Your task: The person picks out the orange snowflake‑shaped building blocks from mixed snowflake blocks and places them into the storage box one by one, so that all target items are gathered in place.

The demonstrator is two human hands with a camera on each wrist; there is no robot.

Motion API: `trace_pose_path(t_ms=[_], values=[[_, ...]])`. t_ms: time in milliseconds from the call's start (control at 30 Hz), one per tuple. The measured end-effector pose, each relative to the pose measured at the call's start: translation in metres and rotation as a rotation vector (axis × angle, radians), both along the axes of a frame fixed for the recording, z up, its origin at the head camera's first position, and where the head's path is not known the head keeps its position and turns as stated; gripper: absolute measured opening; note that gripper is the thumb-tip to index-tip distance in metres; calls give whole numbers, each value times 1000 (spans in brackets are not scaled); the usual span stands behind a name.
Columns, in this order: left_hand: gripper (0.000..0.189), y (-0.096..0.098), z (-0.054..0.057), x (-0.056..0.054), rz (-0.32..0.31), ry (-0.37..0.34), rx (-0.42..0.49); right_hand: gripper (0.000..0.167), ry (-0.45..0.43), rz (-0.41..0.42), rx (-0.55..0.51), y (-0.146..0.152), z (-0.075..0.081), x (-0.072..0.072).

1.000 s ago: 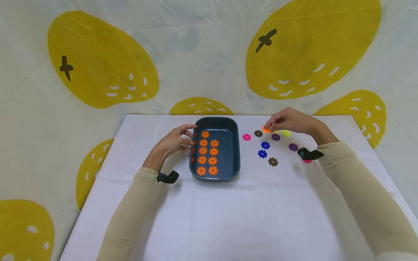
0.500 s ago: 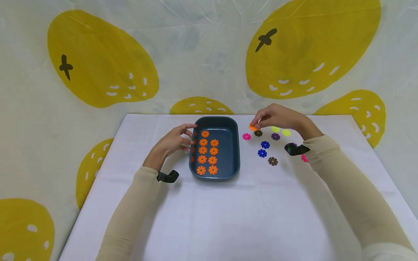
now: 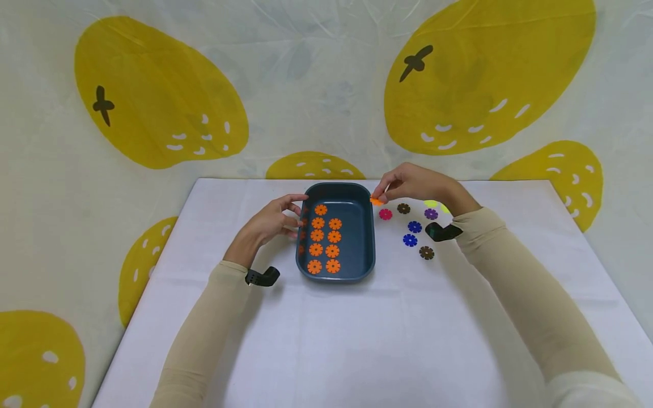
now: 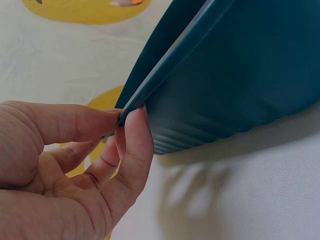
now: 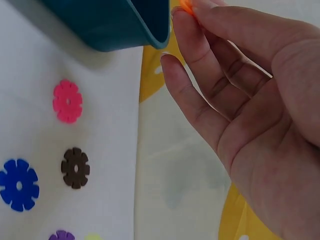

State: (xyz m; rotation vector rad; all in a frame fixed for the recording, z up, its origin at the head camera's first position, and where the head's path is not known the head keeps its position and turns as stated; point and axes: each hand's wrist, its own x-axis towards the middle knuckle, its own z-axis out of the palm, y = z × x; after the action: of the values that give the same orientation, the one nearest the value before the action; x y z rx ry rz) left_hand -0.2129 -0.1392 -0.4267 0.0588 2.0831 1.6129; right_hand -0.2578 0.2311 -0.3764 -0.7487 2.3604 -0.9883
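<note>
A dark blue-green tray (image 3: 359, 238) stands on the white-covered table, with several orange notched plastic discs (image 3: 334, 237) in two columns on its floor. At its left side my left hand (image 3: 272, 220) holds the rim; in the left wrist view, thumb and fingers pinch the tray wall (image 4: 200, 90). Thumb and fingertips of my right hand (image 3: 415, 181) pinch another orange notched disc (image 3: 377, 201) just above the tray's far right rim. In the right wrist view most of that orange disc (image 5: 187, 6) is cut off or hidden by the fingers.
Right of the tray lie loose notched discs: a pink disc (image 3: 385, 214), brown discs (image 3: 426, 253), blue discs (image 3: 410, 240), a purple disc (image 3: 431, 214) and yellow ones (image 3: 431, 203), partly under my right arm. A patterned cloth (image 3: 316, 85) hangs behind the table.
My right hand has moved left with the orange disc, from among the loose discs to the tray's right rim. The left hand and the tray have stayed put.
</note>
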Motion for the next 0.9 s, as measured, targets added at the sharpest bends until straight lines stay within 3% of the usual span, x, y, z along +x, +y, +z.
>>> trace_pose_path(t_ms=[533,900], values=[[75,0,1,1,0,8,0,20,-33,41,-33,-39,-6,-6],[75,0,0,1,-4,7,-5,22,15,96,-27,-62,-16,-9]])
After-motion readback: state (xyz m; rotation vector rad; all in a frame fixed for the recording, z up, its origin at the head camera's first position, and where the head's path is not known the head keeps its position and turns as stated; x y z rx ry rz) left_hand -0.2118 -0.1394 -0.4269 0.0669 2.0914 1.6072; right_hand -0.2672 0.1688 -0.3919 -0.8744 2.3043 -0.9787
